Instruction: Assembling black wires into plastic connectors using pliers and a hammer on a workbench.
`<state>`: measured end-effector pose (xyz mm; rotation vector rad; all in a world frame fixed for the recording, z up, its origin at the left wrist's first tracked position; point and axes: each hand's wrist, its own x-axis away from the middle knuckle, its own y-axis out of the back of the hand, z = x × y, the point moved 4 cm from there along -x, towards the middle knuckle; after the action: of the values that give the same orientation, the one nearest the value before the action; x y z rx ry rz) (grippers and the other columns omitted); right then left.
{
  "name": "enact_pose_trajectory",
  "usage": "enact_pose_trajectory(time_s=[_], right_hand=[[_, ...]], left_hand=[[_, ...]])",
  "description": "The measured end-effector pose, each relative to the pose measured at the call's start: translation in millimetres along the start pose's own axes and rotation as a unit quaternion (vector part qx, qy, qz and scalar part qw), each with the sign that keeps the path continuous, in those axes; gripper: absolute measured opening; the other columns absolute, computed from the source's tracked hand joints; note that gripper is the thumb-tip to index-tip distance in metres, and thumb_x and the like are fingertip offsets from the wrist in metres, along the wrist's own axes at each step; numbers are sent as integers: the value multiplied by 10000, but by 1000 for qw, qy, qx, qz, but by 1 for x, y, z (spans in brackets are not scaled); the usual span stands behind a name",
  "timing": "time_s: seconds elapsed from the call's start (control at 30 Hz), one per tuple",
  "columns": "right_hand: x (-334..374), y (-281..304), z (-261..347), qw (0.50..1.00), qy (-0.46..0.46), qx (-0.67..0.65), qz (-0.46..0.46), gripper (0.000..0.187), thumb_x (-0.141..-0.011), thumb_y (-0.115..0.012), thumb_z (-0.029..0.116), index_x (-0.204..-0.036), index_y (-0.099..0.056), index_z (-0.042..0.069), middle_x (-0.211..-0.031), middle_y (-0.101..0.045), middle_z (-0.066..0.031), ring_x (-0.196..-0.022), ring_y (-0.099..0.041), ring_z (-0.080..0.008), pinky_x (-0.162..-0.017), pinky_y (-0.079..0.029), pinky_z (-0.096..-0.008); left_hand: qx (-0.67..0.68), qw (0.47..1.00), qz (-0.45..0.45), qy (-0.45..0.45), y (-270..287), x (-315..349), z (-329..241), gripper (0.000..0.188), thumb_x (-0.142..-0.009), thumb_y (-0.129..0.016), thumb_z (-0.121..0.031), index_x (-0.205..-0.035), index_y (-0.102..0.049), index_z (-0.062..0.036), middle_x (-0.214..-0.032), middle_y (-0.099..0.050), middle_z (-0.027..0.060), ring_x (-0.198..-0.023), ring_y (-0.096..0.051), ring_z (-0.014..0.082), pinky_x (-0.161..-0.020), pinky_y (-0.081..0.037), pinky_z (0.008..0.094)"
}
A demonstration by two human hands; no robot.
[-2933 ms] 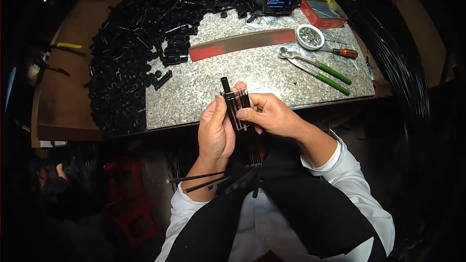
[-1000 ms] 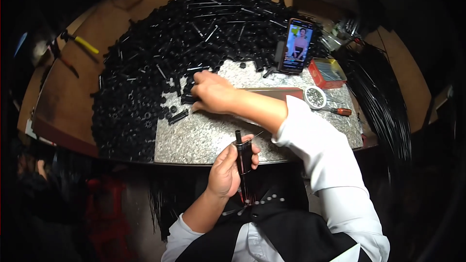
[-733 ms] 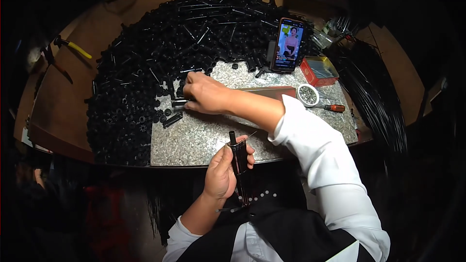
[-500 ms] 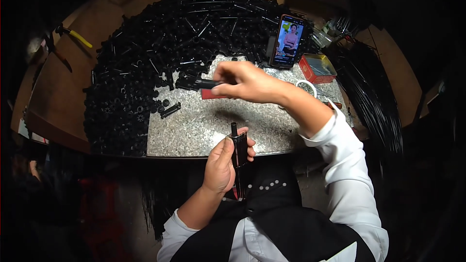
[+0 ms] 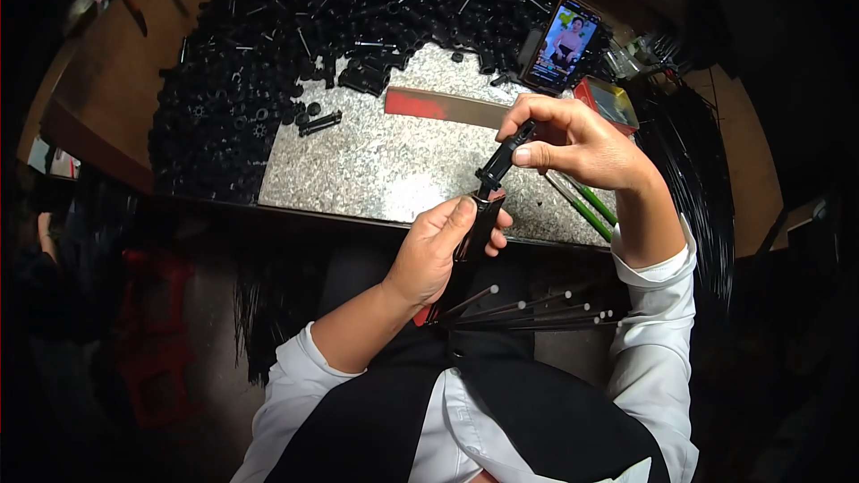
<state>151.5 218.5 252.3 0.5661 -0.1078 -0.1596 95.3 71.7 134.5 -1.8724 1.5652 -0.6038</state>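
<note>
Upper left of frame: heap of black plastic parts [image 5: 268,63], matte, ribbed and tubular, spilling onto a speckled granite slab [image 5: 376,170]. Centre: left hand [image 5: 438,250] closed round a glossy black sleeve [image 5: 480,225], thin rods with pale tips [image 5: 528,309] fanning out below it. Right of centre: right hand [image 5: 573,139] pinches a black ribbed plug [image 5: 503,156], its tip touching the sleeve's mouth. Judgement: keep plug and sleeve in line, press straight, no twist. Upper right: phone [image 5: 562,45] propped upright, screen lit.
</note>
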Motion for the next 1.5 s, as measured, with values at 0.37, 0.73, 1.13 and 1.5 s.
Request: enact_pose_trajectory(time_s=[0.37,0.73,1.13,1.5], right_hand=[[-6,-25,2,994,-5,-104,-38,331,-860,-633,96,-1156,-507,21,-948,-609,-54,-852,-575,-99,-728,-477,-239],[-13,-29,32,971,30,232,-46,296,-841,-651,92,-1086,-521,-11,-846,-565,-37,-789,-537,-90,-694,-449,-230],[-15,-39,-12,983,-46,-166,-67,242,-851,-649,91,-1040,-516,17,-830,-549,-11,-757,-530,-69,-661,-452,-216],[7,-62,-13,992,43,87,-79,327,-746,-744,107,-1007,-573,10,-919,-577,-61,-842,-578,-146,-726,-481,-285]], left_hand=[[-18,999,-5,-30,2,0,2,391,-999,-364,-305,-1121,-530,27,-979,-605,102,-823,-586,130,-734,-478,264],[-126,989,-21,-75,1,3,-2,405,-1003,-348,-312,-1054,-554,33,-948,-610,89,-801,-573,118,-730,-472,258],[-72,993,-50,-83,6,0,-3,392,-1005,-352,-305,-1086,-551,23,-936,-603,73,-770,-562,97,-690,-471,235],[-27,996,-58,-68,8,-1,-8,358,-1008,-347,-273,-1078,-549,14,-884,-600,69,-770,-562,121,-699,-471,259]])
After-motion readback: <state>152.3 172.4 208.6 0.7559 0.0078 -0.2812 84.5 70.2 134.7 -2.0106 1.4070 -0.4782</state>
